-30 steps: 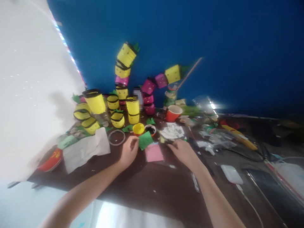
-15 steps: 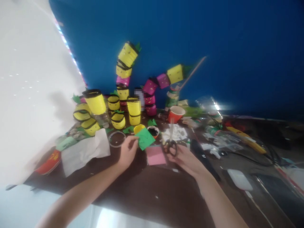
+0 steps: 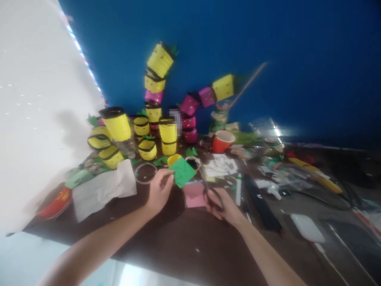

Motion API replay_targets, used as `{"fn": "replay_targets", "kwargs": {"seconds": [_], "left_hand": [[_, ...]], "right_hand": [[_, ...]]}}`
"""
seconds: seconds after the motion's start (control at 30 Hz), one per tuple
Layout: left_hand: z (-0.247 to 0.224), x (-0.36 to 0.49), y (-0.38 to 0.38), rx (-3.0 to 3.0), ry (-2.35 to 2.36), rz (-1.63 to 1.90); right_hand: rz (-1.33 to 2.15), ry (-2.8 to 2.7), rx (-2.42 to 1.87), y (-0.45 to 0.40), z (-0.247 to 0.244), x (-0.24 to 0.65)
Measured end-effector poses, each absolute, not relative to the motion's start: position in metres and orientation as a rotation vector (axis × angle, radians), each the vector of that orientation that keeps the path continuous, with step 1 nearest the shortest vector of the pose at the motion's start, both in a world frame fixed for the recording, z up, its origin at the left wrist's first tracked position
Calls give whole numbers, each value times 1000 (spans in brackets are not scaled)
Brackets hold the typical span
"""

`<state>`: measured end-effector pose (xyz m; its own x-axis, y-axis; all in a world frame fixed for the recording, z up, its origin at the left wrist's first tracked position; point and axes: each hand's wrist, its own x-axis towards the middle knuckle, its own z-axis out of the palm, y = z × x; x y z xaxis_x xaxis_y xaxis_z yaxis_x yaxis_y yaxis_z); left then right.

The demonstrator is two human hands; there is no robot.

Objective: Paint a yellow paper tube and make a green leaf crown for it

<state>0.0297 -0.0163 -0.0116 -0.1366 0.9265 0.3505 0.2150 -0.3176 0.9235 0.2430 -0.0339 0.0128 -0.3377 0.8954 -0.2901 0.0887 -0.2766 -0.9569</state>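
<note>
My left hand point(image 3: 161, 190) pinches the left corner of a square green paper point(image 3: 182, 172), which has dark lines drawn on it. My right hand point(image 3: 224, 204) is closed round the dark handles of a pair of scissors point(image 3: 218, 198); their blades point up and away, to the right of the green paper and apart from it. Below and between the hands lies a pink pad of paper point(image 3: 195, 195) on the dark table. Just beyond the green paper are a small yellow cup point(image 3: 174, 159) and a cup with dark contents point(image 3: 193, 163).
Yellow and magenta cup pieces point(image 3: 189, 104) stand stacked at the back. A red cup point(image 3: 222, 142) and crumpled white tissue point(image 3: 220, 165) lie beyond my right hand. White paper point(image 3: 102, 192) is at left; a black bar-shaped object point(image 3: 262, 206) and a white device point(image 3: 307, 228) are at right.
The scissors have turned in my right hand, which has shifted slightly left, bringing the blades nearer the green paper. My left hand keeps its hold on the paper. The camera view has shifted a little.
</note>
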Motion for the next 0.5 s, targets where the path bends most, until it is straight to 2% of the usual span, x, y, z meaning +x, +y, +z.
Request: {"fn": "replay_targets", "kwargs": {"seconds": [0.5], "left_hand": [[-16,31,-16,1453,1270,1478]], "right_hand": [[1695,-1494,-1344,-34,5,241]]}}
